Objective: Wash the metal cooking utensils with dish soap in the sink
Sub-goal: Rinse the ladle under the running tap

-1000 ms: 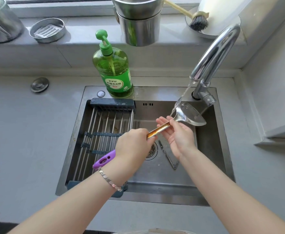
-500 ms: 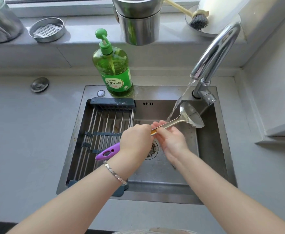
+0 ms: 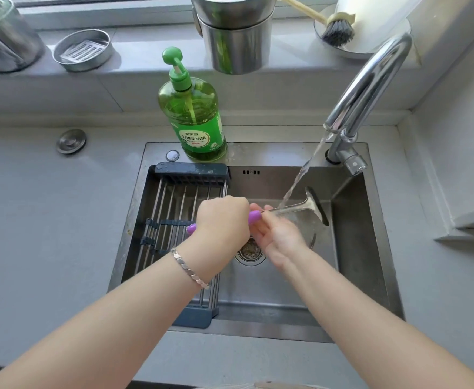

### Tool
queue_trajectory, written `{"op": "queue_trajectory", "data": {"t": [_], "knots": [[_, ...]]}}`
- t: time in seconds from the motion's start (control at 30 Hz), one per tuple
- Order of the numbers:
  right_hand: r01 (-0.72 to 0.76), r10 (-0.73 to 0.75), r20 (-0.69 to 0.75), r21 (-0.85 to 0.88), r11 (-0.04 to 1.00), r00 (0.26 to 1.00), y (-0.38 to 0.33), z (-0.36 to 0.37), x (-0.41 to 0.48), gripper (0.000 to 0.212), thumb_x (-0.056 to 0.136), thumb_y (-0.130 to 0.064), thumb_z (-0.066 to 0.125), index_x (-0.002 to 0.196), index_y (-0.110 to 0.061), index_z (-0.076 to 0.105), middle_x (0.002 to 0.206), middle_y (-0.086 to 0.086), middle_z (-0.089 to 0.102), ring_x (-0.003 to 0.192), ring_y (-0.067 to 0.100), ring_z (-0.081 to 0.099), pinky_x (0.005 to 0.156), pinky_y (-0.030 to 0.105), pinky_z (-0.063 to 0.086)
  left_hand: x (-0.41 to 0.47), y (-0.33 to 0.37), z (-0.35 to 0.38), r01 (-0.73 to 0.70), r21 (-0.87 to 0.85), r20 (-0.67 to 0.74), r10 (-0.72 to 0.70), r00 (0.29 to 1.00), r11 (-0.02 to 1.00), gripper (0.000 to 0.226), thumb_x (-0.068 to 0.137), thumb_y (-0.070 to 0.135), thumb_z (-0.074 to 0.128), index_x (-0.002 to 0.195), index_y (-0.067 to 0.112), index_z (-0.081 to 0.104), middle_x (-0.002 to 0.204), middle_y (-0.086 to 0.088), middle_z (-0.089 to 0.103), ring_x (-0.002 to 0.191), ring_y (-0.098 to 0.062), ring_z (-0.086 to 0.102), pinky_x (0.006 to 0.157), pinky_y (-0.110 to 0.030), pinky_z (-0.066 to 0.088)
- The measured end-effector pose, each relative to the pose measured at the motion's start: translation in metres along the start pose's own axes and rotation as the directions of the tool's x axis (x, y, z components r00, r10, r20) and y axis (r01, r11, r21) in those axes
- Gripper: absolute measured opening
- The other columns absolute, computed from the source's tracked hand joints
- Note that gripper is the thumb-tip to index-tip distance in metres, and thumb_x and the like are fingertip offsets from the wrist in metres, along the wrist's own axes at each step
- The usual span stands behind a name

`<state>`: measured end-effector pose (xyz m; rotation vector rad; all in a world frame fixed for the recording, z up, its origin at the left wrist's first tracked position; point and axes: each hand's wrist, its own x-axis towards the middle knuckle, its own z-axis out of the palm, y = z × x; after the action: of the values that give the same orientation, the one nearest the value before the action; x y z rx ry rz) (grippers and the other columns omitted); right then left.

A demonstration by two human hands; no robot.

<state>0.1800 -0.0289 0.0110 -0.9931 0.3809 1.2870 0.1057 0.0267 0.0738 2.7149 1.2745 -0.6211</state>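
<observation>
While water (image 3: 300, 175) ran from faucet (image 3: 370, 80), we held spatula (image 3: 311, 204) low over sink (image 3: 351, 248), shaft right under stream so rinse fell into basin, blade turned edge-on. Our left hand (image 3: 221, 220) fisted round purple handle, knuckles up, wrist bent inward, steadying tool. Our right hand (image 3: 278, 237) lay palm-up beneath shaft, fingers (image 3: 258, 210) loose and straight against handle end, likely rubbing it clean. 2 hands touching. Soap bottle (image 3: 193, 116) stood on sink ledge, within reach.
</observation>
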Motion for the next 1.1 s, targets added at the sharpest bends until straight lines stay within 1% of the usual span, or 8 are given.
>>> {"op": "queue_trajectory", "data": {"t": [0.07,0.2,0.37,0.53,0.7,0.87,1.03,1.1], "knots": [[-0.018,0.018,-0.008,-0.015,1.0,1.0,-0.004,0.0,0.002,0.02,0.09,0.012,0.045,0.087,-0.008,0.046,0.072,0.009,0.067,0.049,0.009,0.067,0.05,0.02,0.056,0.001,0.0,-0.001,-0.004,-0.003,-0.002,0.004,1.0,1.0,0.012,0.092,0.023,0.049,0.099,0.015,0.056,0.098,-0.005,0.063,0.089,-0.027,0.062,0.067,-0.029,0.035],[0.056,-0.052,-0.087,0.039,0.998,0.995,-0.031,-0.011,0.018,0.017,0.092,0.006,0.044,0.082,-0.004,0.055,0.055,0.003,0.069,0.052,0.008,0.068,0.048,0.02,0.055,-0.001,-0.001,-0.001,0.026,-0.05,0.006,-0.026,1.0,0.998,0.01,0.09,0.019,0.05,0.083,0.018,0.043,0.076,-0.002,0.05,0.07,-0.025,0.048,0.064,-0.029,0.035],[-0.017,0.017,0.012,-0.057,0.998,1.0,-0.01,-0.003,0.004,0.016,0.09,0.01,0.046,0.087,-0.006,0.049,0.058,0.004,0.069,0.05,0.01,0.067,0.048,0.02,0.055,-0.001,0.002,-0.002,0.002,-0.06,-0.008,-0.003,1.0,0.998,0.006,0.089,0.018,0.051,0.094,0.016,0.053,0.084,-0.003,0.055,0.083,-0.028,0.059,0.066,-0.03,0.035],[0.033,-0.032,-0.082,0.012,0.999,0.996,-0.03,-0.013,0.019,0.018,0.091,0.008,0.047,0.079,-0.004,0.055,0.056,0.003,0.069,0.052,0.007,0.068,0.048,0.019,0.055,-0.003,-0.005,0.0,0.017,-0.045,-0.015,-0.018,1.0,0.999,0.013,0.091,0.022,0.049,0.082,0.016,0.043,0.067,0.001,0.042,0.068,-0.025,0.047,0.062,-0.029,0.034],[-0.039,0.04,0.006,-0.042,0.998,0.999,-0.009,-0.009,0.007,0.016,0.09,0.013,0.043,0.088,-0.002,0.049,0.055,0.006,0.069,0.052,0.013,0.069,0.047,0.022,0.055,-0.006,-0.007,0.002,0.017,-0.044,0.006,-0.017,1.0,0.999,0.013,0.09,0.021,0.051,0.082,0.018,0.042,0.071,0.0,0.043,0.069,-0.024,0.047,0.064,-0.03,0.035],[-0.003,-0.008,-0.114,-0.095,0.995,0.993,-0.023,-0.017,0.016,0.021,0.089,0.007,0.049,0.073,-0.003,0.057,0.057,0.003,0.068,0.046,0.005,0.064,0.046,0.015,0.052,-0.01,-0.011,0.006,0.031,-0.036,0.026,-0.03,0.999,0.999,0.017,0.092,0.023,0.05,0.08,0.015,0.041,0.061,0.002,0.038,0.065,-0.024,0.047,0.062,-0.03,0.035],[-0.055,0.052,-0.028,-0.136,0.989,0.998,0.0,-0.003,-0.005,0.018,0.084,0.016,0.053,0.081,-0.001,0.047,0.077,0.013,0.065,0.057,0.015,0.068,0.065,0.028,0.059,-0.012,-0.007,0.005,0.027,-0.059,0.019,-0.026,0.999,0.998,0.012,0.091,0.02,0.05,0.083,0.02,0.041,0.076,0.0,0.045,0.072,-0.024,0.048,0.064,-0.03,0.034],[-0.034,0.029,-0.054,-0.108,0.994,0.998,-0.01,-0.007,0.001,0.016,0.086,0.014,0.05,0.079,-0.001,0.05,0.064,0.011,0.069,0.053,0.014,0.068,0.054,0.024,0.057,-0.013,-0.01,0.004,0.037,-0.054,0.009,-0.037,0.999,0.998,0.013,0.092,0.021,0.05,0.082,0.018,0.042,0.07,0.002,0.044,0.069,-0.024,0.048,0.063,-0.029,0.035]]}}
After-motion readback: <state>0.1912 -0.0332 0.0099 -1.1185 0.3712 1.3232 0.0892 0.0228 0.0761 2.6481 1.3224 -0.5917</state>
